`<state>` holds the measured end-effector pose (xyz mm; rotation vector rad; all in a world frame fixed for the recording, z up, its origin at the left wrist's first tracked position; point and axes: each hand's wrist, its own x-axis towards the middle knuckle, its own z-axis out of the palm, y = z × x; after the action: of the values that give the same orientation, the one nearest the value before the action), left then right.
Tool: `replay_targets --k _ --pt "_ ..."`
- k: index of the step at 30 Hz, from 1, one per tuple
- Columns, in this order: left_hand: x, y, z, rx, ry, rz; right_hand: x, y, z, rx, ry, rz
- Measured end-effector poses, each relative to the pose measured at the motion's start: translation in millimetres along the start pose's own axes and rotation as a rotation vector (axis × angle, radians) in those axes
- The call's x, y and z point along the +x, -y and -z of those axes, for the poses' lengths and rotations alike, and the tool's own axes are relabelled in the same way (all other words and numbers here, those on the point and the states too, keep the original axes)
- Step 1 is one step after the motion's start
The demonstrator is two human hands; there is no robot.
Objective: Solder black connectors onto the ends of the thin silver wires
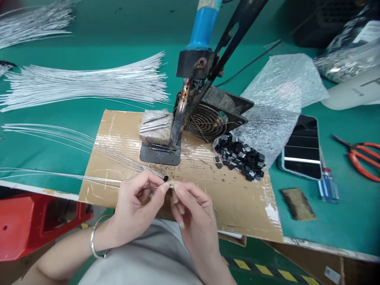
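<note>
My left hand [141,206] is closed, with thumb and finger pinched around thin white wires [109,181] that trail off to the left. A small black piece [165,178] shows just above its fingertips. Close against it, my right hand [197,209] pinches too, and a thin wire [208,211] comes out beside its fingers. Between the two sets of fingertips is a tiny shiny bit that I cannot make out. Both hands are over the front of a cardboard sheet [208,190]. More loose wires [77,138] reach toward the left hand from the left.
A soldering iron [181,103] in a stand points down at a block [156,134] carrying metal rods. Behind it sits a fan [208,120]. Black chips [240,156], bubble wrap [276,91], a phone [301,148] and red-handled scissors [360,156] lie right; a wire bundle [86,85] left.
</note>
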<state>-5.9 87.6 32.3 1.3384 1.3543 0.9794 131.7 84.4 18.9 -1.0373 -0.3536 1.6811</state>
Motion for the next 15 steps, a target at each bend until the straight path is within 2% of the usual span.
replay_targets --k 6,11,15 --pt "3.6 -10.0 1.9 -0.087 0.025 0.085 -2.0 -4.0 3.0 -0.032 -0.010 0.057" --pt "8.2 -18.8 2.2 -0.143 0.038 0.136 -4.4 -7.2 8.8 -0.129 0.011 0.167" --pt "11.4 -22.7 4.8 -0.116 0.037 0.150 -3.5 -4.7 11.7 -0.163 0.038 0.167"
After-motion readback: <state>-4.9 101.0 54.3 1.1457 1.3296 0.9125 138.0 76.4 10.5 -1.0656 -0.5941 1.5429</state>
